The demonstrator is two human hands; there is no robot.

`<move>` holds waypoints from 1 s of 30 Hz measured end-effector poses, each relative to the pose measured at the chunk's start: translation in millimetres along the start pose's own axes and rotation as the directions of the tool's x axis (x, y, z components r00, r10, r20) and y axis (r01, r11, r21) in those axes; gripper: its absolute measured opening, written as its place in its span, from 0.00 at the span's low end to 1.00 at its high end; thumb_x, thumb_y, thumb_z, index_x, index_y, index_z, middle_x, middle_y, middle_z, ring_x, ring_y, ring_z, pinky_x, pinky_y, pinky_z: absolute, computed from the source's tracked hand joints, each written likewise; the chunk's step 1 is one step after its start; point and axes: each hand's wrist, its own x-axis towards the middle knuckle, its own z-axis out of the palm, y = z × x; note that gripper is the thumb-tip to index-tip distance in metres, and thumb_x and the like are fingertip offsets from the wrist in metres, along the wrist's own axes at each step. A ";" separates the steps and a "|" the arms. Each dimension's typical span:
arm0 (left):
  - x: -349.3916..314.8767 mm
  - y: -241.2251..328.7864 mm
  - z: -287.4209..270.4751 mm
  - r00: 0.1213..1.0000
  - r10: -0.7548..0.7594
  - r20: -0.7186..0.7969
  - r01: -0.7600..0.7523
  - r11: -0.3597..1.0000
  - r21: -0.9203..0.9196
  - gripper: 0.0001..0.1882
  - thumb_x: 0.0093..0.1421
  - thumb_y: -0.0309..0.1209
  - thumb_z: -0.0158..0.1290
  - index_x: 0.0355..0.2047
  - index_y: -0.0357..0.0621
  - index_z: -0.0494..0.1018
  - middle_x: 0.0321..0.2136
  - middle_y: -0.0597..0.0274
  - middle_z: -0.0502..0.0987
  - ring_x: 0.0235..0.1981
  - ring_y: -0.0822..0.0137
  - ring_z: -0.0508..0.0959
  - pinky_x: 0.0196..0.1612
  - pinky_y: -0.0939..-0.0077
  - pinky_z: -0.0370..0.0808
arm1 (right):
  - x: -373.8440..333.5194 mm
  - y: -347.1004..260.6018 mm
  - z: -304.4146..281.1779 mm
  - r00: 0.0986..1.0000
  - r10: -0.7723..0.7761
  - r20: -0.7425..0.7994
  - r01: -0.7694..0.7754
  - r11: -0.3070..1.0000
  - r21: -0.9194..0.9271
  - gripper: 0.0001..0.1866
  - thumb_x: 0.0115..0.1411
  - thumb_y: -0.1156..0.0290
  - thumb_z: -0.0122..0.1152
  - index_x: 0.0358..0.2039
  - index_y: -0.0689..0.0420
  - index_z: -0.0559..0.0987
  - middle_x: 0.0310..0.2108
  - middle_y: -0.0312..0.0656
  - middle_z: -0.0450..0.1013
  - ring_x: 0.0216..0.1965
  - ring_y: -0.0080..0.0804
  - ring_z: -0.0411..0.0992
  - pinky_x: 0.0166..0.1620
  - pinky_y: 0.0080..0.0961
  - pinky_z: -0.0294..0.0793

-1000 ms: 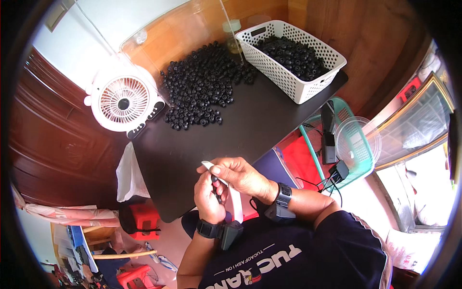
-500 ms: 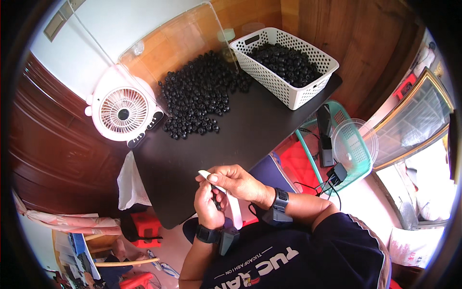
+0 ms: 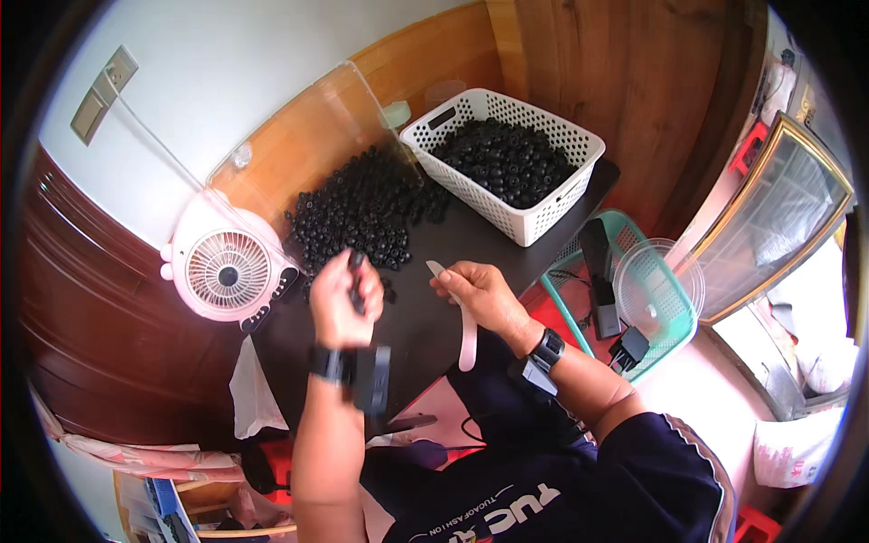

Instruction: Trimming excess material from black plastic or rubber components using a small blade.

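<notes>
My left hand [image 3: 342, 300] is raised over the near side of the black pile, slightly blurred. Its fingers are closed around small black rounded parts [image 3: 356, 279], with one poking up by the thumb. Farther right, my right hand [image 3: 487, 294] grips a slim pale knife-like tool [image 3: 468, 339]. The tool's greyish pointed end sticks out above the fingers, and its pinkish end hangs below the hand. Many loose black parts [image 3: 348, 217], with holes in some ends, lie heaped on the dark table [image 3: 412, 317]. A white perforated basket [image 3: 489, 201] at the back holds more of them.
A pink fan [image 3: 228, 271] stands at the table's left edge. Behind the heap leans a clear panel [image 3: 299, 122]. Right of the table are a teal basket [image 3: 665, 303] with black devices and a round clear lid [image 3: 647, 281]. A white bag [image 3: 253, 389] hangs at the left edge.
My hands were together near the table's front edge and are now apart. The left has moved forward to the heap with the black parts; the right keeps the tool. The view has shifted.
</notes>
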 end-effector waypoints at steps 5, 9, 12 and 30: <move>113.6 17.0 80.3 0.985 0.165 -0.053 -0.139 0.936 0.325 0.14 0.60 0.44 0.47 0.28 0.46 0.67 0.16 0.66 0.67 0.08 0.70 0.62 0.08 0.79 0.56 | -1.8 -2.6 -0.4 1.000 -0.018 0.012 0.017 0.996 0.089 0.15 0.64 0.63 0.53 0.31 0.63 0.78 0.25 0.34 0.73 0.27 0.18 0.68 0.32 0.18 0.69; 169.6 -9.2 127.0 0.935 0.354 -0.034 -0.276 0.782 0.559 0.17 0.56 0.41 0.52 0.42 0.44 0.68 0.33 0.57 0.71 0.26 0.65 0.73 0.23 0.71 0.73 | 0.5 0.2 -3.6 0.999 0.029 0.013 -0.031 0.979 0.199 0.14 0.64 0.65 0.53 0.32 0.65 0.77 0.26 0.36 0.74 0.29 0.19 0.70 0.33 0.19 0.71; 179.3 -15.7 126.9 0.896 0.442 0.041 -0.342 0.629 0.698 0.19 0.55 0.38 0.52 0.45 0.44 0.69 0.42 0.55 0.70 0.44 0.60 0.69 0.40 0.63 0.74 | -4.0 -8.7 -1.1 0.999 0.053 0.006 -0.054 0.982 0.181 0.13 0.65 0.67 0.52 0.33 0.65 0.77 0.26 0.36 0.74 0.29 0.19 0.70 0.33 0.19 0.71; -184.7 -51.7 -36.3 0.987 0.134 0.084 -0.158 0.887 0.434 0.20 0.62 0.45 0.42 0.36 0.37 0.67 0.31 0.46 0.77 0.27 0.59 0.79 0.27 0.75 0.75 | 14.1 -5.2 -10.1 0.990 0.087 0.107 -0.093 0.994 0.052 0.15 0.64 0.63 0.51 0.35 0.65 0.75 0.30 0.42 0.75 0.30 0.25 0.73 0.35 0.20 0.74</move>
